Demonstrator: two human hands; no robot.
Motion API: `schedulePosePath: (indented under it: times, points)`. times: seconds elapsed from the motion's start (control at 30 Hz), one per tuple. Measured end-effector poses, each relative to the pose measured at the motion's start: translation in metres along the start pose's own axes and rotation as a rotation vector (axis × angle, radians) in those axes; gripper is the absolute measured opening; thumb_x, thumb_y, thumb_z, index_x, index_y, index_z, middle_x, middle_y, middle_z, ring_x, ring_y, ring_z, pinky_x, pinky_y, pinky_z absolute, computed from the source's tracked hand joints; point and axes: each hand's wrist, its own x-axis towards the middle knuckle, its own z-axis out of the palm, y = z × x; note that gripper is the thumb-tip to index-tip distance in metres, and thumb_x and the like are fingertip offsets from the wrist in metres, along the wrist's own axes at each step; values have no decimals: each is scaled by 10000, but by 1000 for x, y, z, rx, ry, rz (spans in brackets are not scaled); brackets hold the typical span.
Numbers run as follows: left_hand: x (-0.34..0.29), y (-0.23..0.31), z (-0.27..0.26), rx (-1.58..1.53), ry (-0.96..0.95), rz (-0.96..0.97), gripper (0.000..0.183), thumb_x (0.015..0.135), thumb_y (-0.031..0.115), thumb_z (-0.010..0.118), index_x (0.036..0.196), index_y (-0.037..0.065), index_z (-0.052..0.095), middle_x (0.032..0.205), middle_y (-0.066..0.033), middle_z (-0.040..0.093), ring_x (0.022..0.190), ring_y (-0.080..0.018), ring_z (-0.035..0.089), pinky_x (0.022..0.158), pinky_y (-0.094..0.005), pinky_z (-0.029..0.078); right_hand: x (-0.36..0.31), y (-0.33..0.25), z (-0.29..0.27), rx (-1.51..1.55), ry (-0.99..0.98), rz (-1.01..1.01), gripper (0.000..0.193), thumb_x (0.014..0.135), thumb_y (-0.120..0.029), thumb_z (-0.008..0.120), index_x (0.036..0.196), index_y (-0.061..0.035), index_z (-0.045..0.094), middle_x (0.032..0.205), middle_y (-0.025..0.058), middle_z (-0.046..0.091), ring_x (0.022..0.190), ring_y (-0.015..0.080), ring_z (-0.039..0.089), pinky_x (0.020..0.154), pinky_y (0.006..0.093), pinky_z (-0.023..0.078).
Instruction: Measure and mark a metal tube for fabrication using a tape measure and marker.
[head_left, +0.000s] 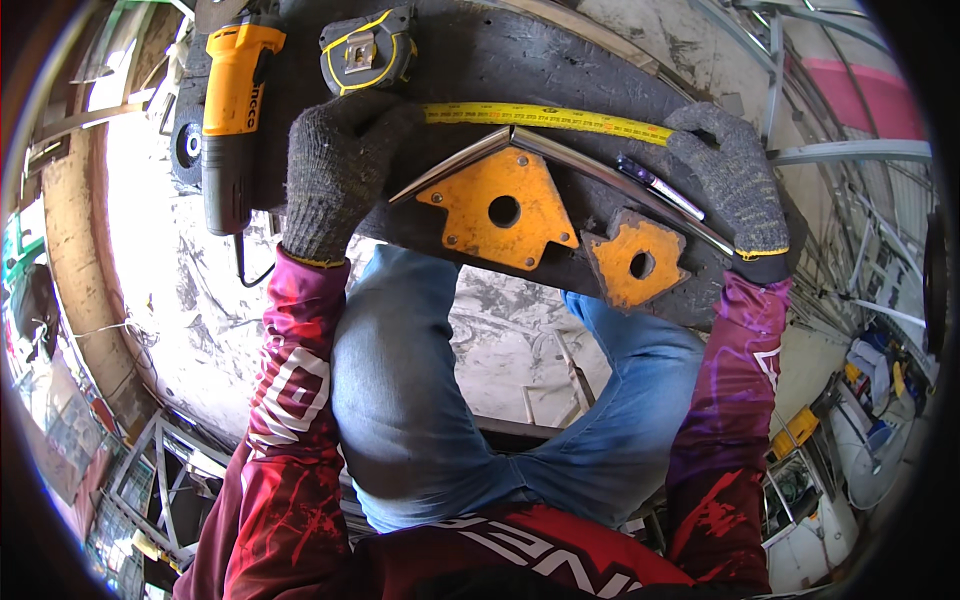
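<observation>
A yellow measuring tape blade [545,117] stretches between my gloved hands above the dark worktop. My left hand [338,172] is closed at its left end, fingers partly hidden by the glove's own back. My right hand [732,172] pinches the blade's other end. Beyond my left hand lies the tape measure case [367,50], black and grey with yellow lines. Two thin metal bars [600,172] meet at a peak along the upper edges of an orange magnetic welding square [500,208]. To its right sits a smaller, worn orange magnet square [637,260]. A dark marker pen [660,187] rests beside the right bar.
An orange and black angle grinder [238,120] stands at the worktop's left, its disc [189,146] facing outward and its cord hanging down. The dark worktop [500,60] spans above my knees. Metal frames [850,150] and lengths of steel lie on the right side.
</observation>
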Motion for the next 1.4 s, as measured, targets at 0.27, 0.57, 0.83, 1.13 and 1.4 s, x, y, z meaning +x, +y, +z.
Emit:
schedulePosePath:
  times: [0.27,0.57,0.83,1.13,1.4]
  points:
    - [-1,-3,3,20,22,55,228,885,164,683,1002,-24,738,785,-128,722,696,-125,650,657,-291,518,-1,5,2,27,17,-3,225,874,-150,707,1055,-16,699,1046,140,701,1012,251,667,941,360,505]
    - [0,-2,2,11,28,57,234,866,207,728,975,3,759,812,-171,731,710,-251,714,676,-344,542,-3,-1,1,18,22,3,225,882,-145,698,1064,-14,697,1051,137,701,1021,238,668,945,356,507]
    - [-1,-5,4,-7,29,37,220,865,204,726,969,15,764,802,-163,729,704,-249,711,673,-347,541,0,6,2,24,6,-2,227,883,-141,691,1068,-10,693,1048,135,701,998,232,674,925,349,518]
    - [-1,-8,6,-11,41,63,220,866,209,723,956,12,761,796,-173,722,706,-258,710,667,-349,537,0,8,2,20,-3,-15,226,881,-140,694,1062,-5,689,1047,130,702,993,228,673,923,346,519]
    - [-1,-8,5,-7,10,56,230,893,168,698,1019,-19,738,780,-82,712,679,-91,620,619,-263,497,0,8,3,38,3,-3,226,871,-137,706,1058,-10,691,1053,122,705,997,223,673,929,344,519]
